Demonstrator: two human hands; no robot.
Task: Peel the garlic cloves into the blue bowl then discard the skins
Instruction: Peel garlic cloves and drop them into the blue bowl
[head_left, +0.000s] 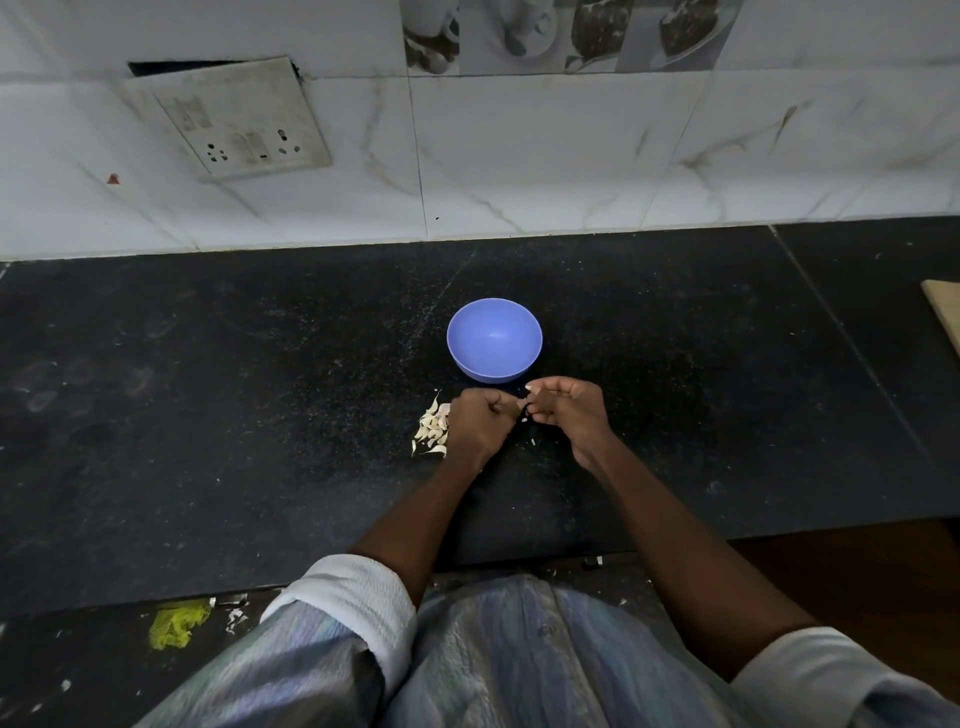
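A blue bowl (494, 339) stands on the black counter and looks empty inside. Just in front of it, my left hand (480, 427) and my right hand (569, 409) meet with fingers curled. Between their fingertips they pinch something small and pale that I take for a garlic clove (525, 405), mostly hidden by the fingers. A small pile of unpeeled garlic cloves (432, 428) lies on the counter, touching the left side of my left hand. A few tiny white skin bits (533, 442) lie under my hands.
The black stone counter (260, 415) runs to a white tiled wall with a socket plate (234, 119). A wooden board's corner (943, 312) shows at the right edge. A yellow-green scrap (174, 623) lies by the counter's front edge.
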